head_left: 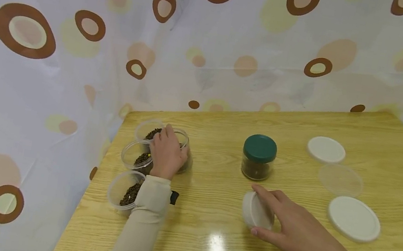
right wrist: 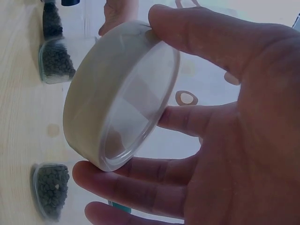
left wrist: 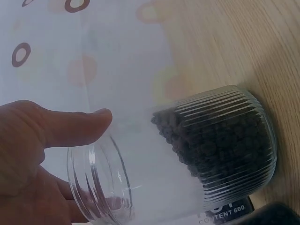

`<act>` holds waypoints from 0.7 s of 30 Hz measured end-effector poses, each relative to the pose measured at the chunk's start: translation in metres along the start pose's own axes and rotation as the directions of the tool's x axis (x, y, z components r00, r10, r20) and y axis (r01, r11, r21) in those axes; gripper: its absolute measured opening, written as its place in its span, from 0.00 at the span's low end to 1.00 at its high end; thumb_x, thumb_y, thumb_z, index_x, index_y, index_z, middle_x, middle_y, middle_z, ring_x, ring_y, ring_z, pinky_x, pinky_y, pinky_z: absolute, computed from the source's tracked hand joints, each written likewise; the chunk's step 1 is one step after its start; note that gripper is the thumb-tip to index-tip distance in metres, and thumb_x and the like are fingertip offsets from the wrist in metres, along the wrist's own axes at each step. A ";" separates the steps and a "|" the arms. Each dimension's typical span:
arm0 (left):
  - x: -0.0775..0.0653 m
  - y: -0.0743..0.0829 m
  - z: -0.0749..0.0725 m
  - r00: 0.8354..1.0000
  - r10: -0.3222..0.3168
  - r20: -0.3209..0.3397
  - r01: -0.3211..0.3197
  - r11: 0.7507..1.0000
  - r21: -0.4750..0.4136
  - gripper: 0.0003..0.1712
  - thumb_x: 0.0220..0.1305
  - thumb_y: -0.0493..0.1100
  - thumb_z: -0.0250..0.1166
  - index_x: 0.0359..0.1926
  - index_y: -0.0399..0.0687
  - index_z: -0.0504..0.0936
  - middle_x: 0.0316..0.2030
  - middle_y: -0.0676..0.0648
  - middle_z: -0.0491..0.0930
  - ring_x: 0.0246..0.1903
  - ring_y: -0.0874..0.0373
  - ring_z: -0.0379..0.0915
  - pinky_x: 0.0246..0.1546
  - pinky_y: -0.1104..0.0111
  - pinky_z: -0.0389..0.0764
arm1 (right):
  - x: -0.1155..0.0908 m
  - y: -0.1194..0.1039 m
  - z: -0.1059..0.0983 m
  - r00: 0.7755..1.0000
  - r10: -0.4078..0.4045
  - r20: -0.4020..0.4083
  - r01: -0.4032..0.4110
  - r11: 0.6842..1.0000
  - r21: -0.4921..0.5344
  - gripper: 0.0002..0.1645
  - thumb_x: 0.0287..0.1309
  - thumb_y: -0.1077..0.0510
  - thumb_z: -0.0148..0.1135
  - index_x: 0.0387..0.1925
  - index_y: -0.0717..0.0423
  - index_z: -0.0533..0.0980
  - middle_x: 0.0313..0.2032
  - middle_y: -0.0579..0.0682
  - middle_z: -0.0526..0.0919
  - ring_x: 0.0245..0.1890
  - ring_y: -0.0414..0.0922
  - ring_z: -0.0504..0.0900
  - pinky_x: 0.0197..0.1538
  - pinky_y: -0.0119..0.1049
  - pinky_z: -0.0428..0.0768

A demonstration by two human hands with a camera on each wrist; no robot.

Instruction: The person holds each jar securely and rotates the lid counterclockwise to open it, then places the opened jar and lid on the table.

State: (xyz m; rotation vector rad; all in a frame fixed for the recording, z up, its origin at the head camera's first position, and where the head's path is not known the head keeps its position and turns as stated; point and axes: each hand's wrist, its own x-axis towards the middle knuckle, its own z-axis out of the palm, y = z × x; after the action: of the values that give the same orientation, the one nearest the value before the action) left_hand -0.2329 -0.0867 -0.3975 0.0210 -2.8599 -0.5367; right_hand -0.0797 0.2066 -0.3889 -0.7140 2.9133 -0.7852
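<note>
My left hand grips the rim of a clear glass jar at the left of the table. In the left wrist view the thumb lies over the jar's rim with fingers on the far side. Dark pellets fill the ribbed lower part of this jar. My right hand holds a thick white round lid on edge above the table. The right wrist view shows the lid pinched between thumb and fingers, its smooth inner side facing the palm.
Beside my left hand stand three open clear containers, the nearest one partly filled with dark pellets. A jar with a green lid stands mid-table. To the right lie two white lids and a translucent disc. Patterned sheeting borders the table.
</note>
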 end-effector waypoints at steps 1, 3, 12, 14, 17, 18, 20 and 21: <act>0.001 -0.001 0.000 1.000 0.002 -0.007 -0.002 1.000 0.011 0.43 0.67 0.50 0.64 0.73 0.32 0.56 0.67 0.31 0.66 0.66 0.32 0.62 0.68 0.41 0.63 | 0.000 0.001 0.000 1.000 0.004 0.001 -0.004 1.000 0.004 0.50 0.58 0.32 0.62 0.76 0.43 0.56 0.58 0.54 0.78 0.43 0.42 0.82 0.40 0.39 0.81; 0.003 -0.004 0.000 1.000 -0.005 -0.017 0.005 1.000 0.024 0.43 0.67 0.50 0.64 0.73 0.32 0.56 0.67 0.31 0.66 0.66 0.32 0.62 0.68 0.42 0.63 | -0.001 0.002 -0.001 1.000 0.006 0.000 -0.006 1.000 0.008 0.50 0.58 0.33 0.63 0.76 0.44 0.56 0.58 0.55 0.78 0.44 0.42 0.82 0.41 0.40 0.81; 0.007 -0.011 -0.001 0.999 -0.020 -0.027 0.021 1.000 0.017 0.43 0.67 0.50 0.64 0.73 0.32 0.57 0.68 0.32 0.66 0.67 0.32 0.61 0.69 0.42 0.63 | -0.003 0.007 -0.001 1.000 0.014 -0.022 -0.015 1.000 -0.007 0.50 0.58 0.32 0.63 0.75 0.46 0.58 0.57 0.54 0.78 0.43 0.40 0.81 0.41 0.39 0.80; 0.007 -0.011 -0.001 0.999 -0.024 -0.027 0.024 1.000 0.005 0.43 0.67 0.50 0.64 0.73 0.33 0.57 0.68 0.33 0.65 0.67 0.32 0.61 0.69 0.41 0.62 | -0.003 0.008 -0.001 1.000 0.016 -0.020 -0.016 1.000 -0.008 0.50 0.58 0.32 0.63 0.75 0.47 0.58 0.56 0.54 0.78 0.43 0.40 0.80 0.40 0.39 0.80; 0.006 -0.012 0.000 0.999 -0.026 -0.035 0.026 1.000 -0.003 0.44 0.65 0.50 0.65 0.73 0.34 0.57 0.69 0.33 0.64 0.67 0.32 0.60 0.69 0.42 0.62 | -0.003 0.009 -0.002 0.999 0.025 -0.022 -0.025 1.000 -0.009 0.51 0.57 0.32 0.63 0.75 0.47 0.58 0.56 0.55 0.79 0.42 0.40 0.80 0.39 0.38 0.80; 0.005 -0.012 0.000 0.999 -0.027 -0.038 0.027 1.000 -0.004 0.45 0.65 0.50 0.66 0.73 0.34 0.57 0.71 0.33 0.62 0.68 0.32 0.59 0.69 0.41 0.62 | -0.003 0.010 -0.003 0.999 0.032 -0.021 -0.032 0.999 -0.010 0.51 0.57 0.32 0.64 0.75 0.47 0.59 0.56 0.55 0.79 0.42 0.40 0.80 0.38 0.38 0.79; 0.003 -0.011 0.000 0.999 -0.031 -0.040 0.030 1.000 -0.008 0.49 0.63 0.53 0.68 0.74 0.35 0.56 0.74 0.34 0.57 0.71 0.33 0.55 0.70 0.41 0.60 | -0.003 0.012 -0.006 0.999 0.047 -0.019 -0.047 0.999 -0.010 0.51 0.57 0.32 0.64 0.75 0.47 0.59 0.56 0.56 0.79 0.42 0.41 0.81 0.38 0.38 0.80; 0.002 -0.010 0.000 0.999 -0.030 -0.043 0.029 1.000 -0.010 0.50 0.61 0.55 0.69 0.74 0.36 0.56 0.75 0.34 0.54 0.72 0.33 0.53 0.71 0.41 0.59 | -0.004 0.014 -0.007 0.998 0.056 -0.018 -0.056 0.998 -0.008 0.51 0.57 0.31 0.64 0.75 0.48 0.59 0.56 0.57 0.78 0.42 0.41 0.81 0.38 0.38 0.80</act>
State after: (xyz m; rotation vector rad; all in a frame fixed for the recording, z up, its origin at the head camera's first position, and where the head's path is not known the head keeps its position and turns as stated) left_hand -0.2347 -0.0965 -0.4003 0.0722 -2.8192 -0.5490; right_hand -0.0833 0.2221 -0.3894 -0.6268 2.9400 -0.7774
